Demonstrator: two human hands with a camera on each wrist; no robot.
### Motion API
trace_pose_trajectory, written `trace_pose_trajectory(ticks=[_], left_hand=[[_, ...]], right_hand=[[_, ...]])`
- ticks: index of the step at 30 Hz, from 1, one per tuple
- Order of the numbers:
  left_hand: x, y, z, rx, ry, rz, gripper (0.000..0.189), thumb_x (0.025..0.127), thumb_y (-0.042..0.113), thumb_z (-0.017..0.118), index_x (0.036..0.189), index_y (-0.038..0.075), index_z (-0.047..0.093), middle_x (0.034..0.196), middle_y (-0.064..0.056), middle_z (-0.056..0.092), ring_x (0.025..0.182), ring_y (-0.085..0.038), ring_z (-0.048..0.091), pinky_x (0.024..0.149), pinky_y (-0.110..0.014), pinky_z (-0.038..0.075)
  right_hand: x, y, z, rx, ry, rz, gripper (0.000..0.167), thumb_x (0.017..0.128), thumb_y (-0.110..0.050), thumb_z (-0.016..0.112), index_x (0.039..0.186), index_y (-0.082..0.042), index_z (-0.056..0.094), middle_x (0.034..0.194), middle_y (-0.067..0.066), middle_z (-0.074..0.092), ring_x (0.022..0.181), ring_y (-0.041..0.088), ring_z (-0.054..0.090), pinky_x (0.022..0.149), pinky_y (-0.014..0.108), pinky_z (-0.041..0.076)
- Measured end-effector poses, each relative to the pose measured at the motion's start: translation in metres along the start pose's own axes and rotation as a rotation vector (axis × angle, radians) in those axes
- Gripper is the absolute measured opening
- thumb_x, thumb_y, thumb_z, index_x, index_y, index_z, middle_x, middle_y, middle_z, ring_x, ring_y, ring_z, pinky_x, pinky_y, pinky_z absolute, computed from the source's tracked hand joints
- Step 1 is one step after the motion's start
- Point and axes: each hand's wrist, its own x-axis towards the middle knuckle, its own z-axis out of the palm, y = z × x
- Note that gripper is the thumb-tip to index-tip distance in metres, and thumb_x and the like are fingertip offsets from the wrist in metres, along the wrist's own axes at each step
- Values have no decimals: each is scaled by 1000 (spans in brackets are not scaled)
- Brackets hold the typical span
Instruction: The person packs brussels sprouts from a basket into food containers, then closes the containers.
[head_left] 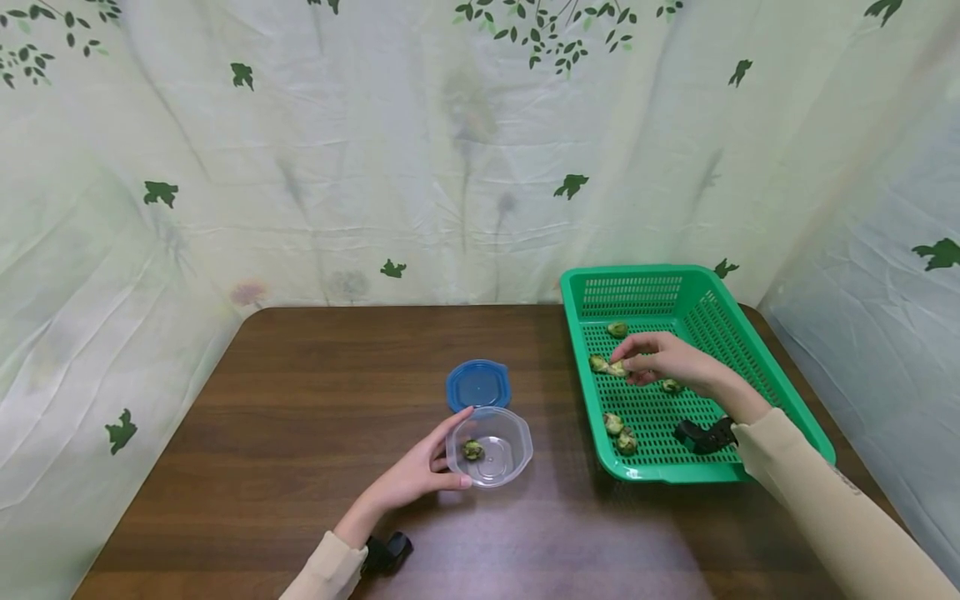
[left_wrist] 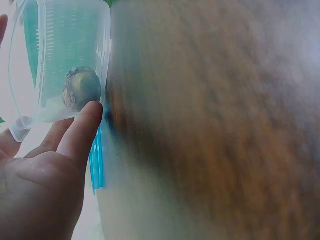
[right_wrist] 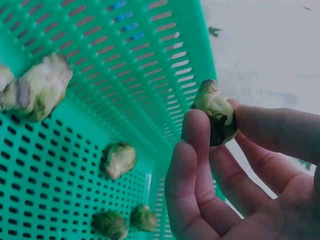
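Brown table (head_left: 337,375); right hand (head_left: 663,360) holds 1 sprout (right_wrist: 218,112) between fingertips (right_wrist: 196,125).

The left hand (head_left: 415,473) grips, its thumb (head_left: 452,482) spread apart from the extended index finger, with wrist and left forearm (head_left: 324,568) behind the fingers. The right hand (head_left: 671,360) pinches between thumb and fingertips, other fingers bent beside them, its right forearm (head_left: 840,517) behind.

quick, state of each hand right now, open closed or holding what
Left hand: holding the clear plastic container by its side.
Right hand: holding a Brussels sprout, pinched between thumb and fingers.
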Motion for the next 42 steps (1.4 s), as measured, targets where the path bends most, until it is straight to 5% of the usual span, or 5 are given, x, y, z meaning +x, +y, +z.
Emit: trace_pose_trajectory(ticks=[42], left_hand=[[0,-1,1,-14,-11,31,87,87,5,69,154,17,15,153,-25,17,135,-41,29,96,-36,44]], right_hand=[[17,-43,77,46,-133,-127,18,95,-8,57,109,2,62,102,17,62,80,26,62,74,39,54]])
